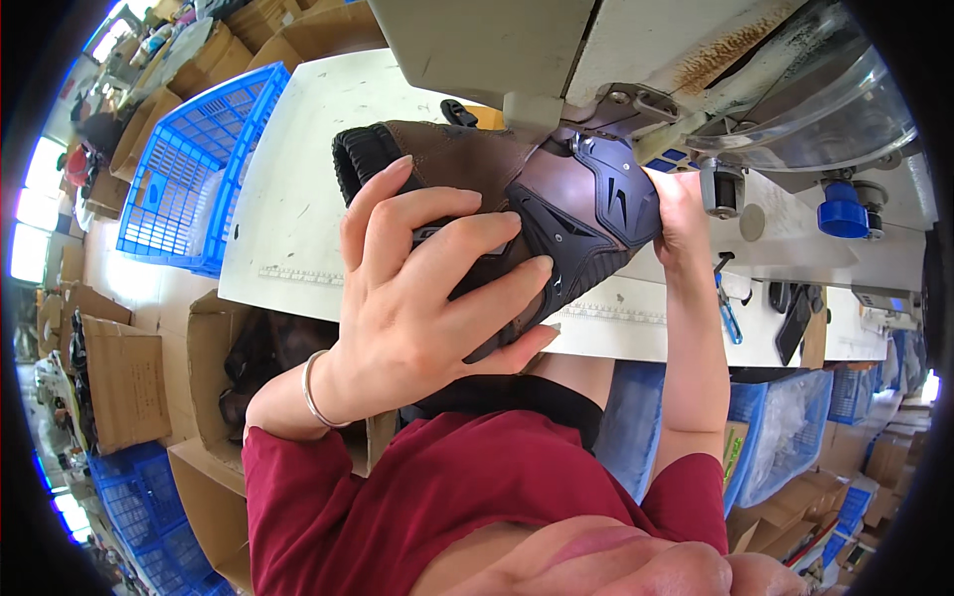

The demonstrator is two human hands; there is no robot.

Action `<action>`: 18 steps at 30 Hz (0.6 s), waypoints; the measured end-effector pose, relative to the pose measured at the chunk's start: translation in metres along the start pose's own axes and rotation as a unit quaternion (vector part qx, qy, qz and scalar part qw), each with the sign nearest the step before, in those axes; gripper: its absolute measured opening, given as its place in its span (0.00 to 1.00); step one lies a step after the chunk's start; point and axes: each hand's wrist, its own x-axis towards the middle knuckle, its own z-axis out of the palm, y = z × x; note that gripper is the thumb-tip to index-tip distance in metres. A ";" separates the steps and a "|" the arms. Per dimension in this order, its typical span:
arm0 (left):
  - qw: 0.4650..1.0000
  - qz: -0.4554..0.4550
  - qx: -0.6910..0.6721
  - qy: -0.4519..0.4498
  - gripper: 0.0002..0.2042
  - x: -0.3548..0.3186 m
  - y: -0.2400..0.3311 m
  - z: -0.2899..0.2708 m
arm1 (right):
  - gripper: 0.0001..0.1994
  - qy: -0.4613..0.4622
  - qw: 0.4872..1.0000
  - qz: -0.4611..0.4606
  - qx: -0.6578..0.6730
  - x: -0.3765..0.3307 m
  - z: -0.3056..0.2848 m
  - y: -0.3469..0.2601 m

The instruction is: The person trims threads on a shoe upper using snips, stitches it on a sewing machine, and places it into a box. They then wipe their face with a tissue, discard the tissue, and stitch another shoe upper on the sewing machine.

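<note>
A brown shoe upper [467, 151] with black moulded panels and a padded black collar lies tilted over the white worktable, its far edge under the head of a sewing machine [477, 50]. My left hand [407, 298] grips the near side of the upper, fingers spread across its brown and black surface and curled over it. At the upper's right end, my right hand [682, 219] holds the black panelled edge; most of its fingers are hidden behind the piece. The needle area is partly covered by the machine head, so the exact contact there cannot be made out.
Left of the white table [288, 199] stands a blue plastic crate [199, 164]. An open cardboard box [214, 397] with dark pieces sits below the table's left edge. Blue-handled snips [729, 310] and a black phone-like object [795, 326] lie at the right; a bag-lined blue bin [755, 437] stands below.
</note>
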 end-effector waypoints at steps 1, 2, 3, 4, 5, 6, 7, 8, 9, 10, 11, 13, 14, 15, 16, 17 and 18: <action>1.000 0.000 -0.002 0.000 0.18 0.001 0.000 0.000 | 0.07 -0.004 0.999 0.032 0.014 -0.002 0.003 -0.005; 1.000 -0.001 -0.005 0.000 0.18 0.002 0.000 -0.001 | 0.07 -0.003 0.999 0.032 0.014 -0.003 0.007 -0.007; 1.000 0.001 -0.007 0.000 0.18 0.004 0.000 -0.001 | 0.07 -0.002 1.000 0.017 0.022 -0.004 0.010 -0.010; 1.000 0.003 -0.006 -0.001 0.18 0.005 0.000 -0.001 | 0.07 0.000 1.000 0.003 0.029 -0.004 0.012 -0.011; 1.000 0.004 -0.005 -0.003 0.18 0.006 0.000 -0.001 | 0.07 0.002 1.000 0.002 0.029 -0.004 0.012 -0.011; 1.000 0.004 -0.006 -0.003 0.18 0.008 0.000 -0.001 | 0.07 0.005 0.999 0.006 0.035 -0.002 0.012 -0.010; 1.000 0.004 -0.008 -0.007 0.18 0.010 0.000 -0.001 | 0.07 0.008 0.999 0.011 0.041 -0.001 0.012 -0.009; 1.000 0.002 -0.010 -0.011 0.18 0.012 0.000 0.000 | 0.07 0.008 0.999 0.012 0.041 0.002 0.010 -0.007; 1.000 0.004 -0.010 -0.009 0.18 0.013 0.000 -0.002 | 0.07 0.010 0.999 0.018 0.043 0.002 0.007 -0.005; 1.000 0.005 -0.007 -0.009 0.18 0.014 0.000 -0.003 | 0.07 0.011 0.999 0.024 0.045 0.002 0.005 -0.006; 1.000 0.006 -0.005 -0.008 0.18 0.014 0.001 -0.004 | 0.07 0.012 0.999 0.022 0.045 0.000 0.005 -0.008; 1.000 0.004 -0.007 -0.013 0.18 0.014 -0.003 -0.003 | 0.07 0.012 0.998 0.021 0.054 0.000 0.008 -0.009; 1.000 0.003 -0.008 -0.016 0.17 0.014 -0.006 -0.002 | 0.07 0.012 0.998 0.023 0.052 -0.001 0.007 -0.006; 1.000 0.002 -0.006 -0.016 0.17 0.013 -0.008 -0.003 | 0.07 0.008 0.998 0.014 0.054 -0.001 0.006 -0.002; 1.000 0.006 -0.008 -0.017 0.17 0.011 -0.010 -0.004 | 0.06 0.003 0.998 0.005 0.056 -0.001 0.006 0.000; 1.000 0.010 -0.009 -0.019 0.17 0.010 -0.012 -0.005 | 0.06 0.000 0.998 0.005 0.056 -0.002 0.006 0.002; 1.000 0.009 -0.010 -0.018 0.17 0.009 -0.015 -0.007 | 0.06 -0.014 0.998 -0.011 0.055 -0.004 0.005 0.003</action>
